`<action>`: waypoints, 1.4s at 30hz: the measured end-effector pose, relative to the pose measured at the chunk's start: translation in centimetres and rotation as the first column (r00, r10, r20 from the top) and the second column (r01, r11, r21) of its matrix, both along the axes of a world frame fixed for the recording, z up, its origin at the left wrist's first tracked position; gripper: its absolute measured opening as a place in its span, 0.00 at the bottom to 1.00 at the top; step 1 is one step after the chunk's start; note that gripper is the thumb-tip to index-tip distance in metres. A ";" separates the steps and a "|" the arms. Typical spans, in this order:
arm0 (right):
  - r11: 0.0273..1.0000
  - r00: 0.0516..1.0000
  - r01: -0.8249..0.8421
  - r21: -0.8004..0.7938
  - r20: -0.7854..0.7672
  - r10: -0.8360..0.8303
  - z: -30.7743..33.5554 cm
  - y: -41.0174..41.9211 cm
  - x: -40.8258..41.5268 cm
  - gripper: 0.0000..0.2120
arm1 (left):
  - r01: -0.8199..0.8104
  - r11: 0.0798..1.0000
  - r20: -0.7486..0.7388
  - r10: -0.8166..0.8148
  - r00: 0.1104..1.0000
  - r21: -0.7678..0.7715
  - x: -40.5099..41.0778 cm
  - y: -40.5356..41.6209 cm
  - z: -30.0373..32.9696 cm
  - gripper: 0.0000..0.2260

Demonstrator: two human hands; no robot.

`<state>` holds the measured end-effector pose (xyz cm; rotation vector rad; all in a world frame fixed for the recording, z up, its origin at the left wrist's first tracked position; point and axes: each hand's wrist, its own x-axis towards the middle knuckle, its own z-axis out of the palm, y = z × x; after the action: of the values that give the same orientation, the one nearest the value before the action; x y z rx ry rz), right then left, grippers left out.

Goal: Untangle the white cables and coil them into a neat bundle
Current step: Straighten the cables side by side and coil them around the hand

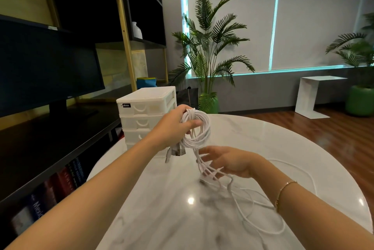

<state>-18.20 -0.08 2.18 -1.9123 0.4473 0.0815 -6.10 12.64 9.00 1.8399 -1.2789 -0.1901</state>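
Observation:
My left hand [175, 123] grips a coil of white cables [199, 128] held up above the round marble table [182, 219]. Grey USB plugs [176, 151] hang from the coil below that hand. Several loose strands run down from the coil through the fingers of my right hand [226, 161], which is lower and to the right, its fingers spread around them. The remaining cable [261, 209] trails in slack loops on the tabletop under my right forearm and off to the right.
A white plastic drawer unit [147, 116] stands on the table's far left, just behind my left hand. A dark monitor [46, 71] and black shelf with books lie to the left. Potted palms [210, 47] and a white side table [315, 96] stand beyond.

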 end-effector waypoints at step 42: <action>0.847 0.902 0.409 -0.341 0.010 -0.432 1.7 -9.5 -7.6 0.03 | -0.189 0.977 -0.003 0.190 0.982 -0.102 7.6 5.6 2.9 0.13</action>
<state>-25.85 -9.58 3.89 -2.1006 0.9712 -0.2368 1.47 18.21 11.94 1.8623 -1.0892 -0.0146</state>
